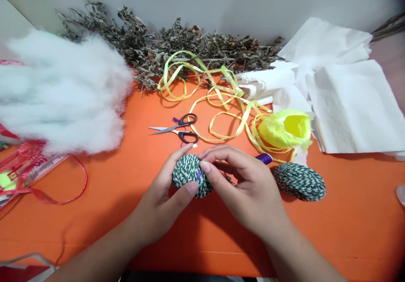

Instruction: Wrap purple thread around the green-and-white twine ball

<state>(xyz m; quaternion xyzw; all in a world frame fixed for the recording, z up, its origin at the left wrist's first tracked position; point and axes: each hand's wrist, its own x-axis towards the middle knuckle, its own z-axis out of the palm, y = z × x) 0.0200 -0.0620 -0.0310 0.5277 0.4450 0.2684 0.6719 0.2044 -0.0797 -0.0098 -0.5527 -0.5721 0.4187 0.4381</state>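
A round, coiled piece of green-and-white cord (186, 168) with a small purple patch is held up over the table's near middle. My left hand (164, 197) is closed around its left side, the thumb lying across the front. With thumb and forefinger, my right hand (243, 185) pinches the right edge of the same piece. Beyond it lie scissors (172, 129) with black handles, blades spread, beside a bit of purple thread. A purple spool (264, 159) shows partly behind my right hand. To the right rests a second green-and-white cord piece (300, 181), oval in shape.
White fluffy stuffing (66, 92) fills the left, above red ribbon and packaging (34, 168). Dried plant stems (190, 46) line the back. Yellow ribbon (218, 100) trails to a yellow bundle (278, 130). White sheets (357, 105) lie right on the orange table (348, 231).
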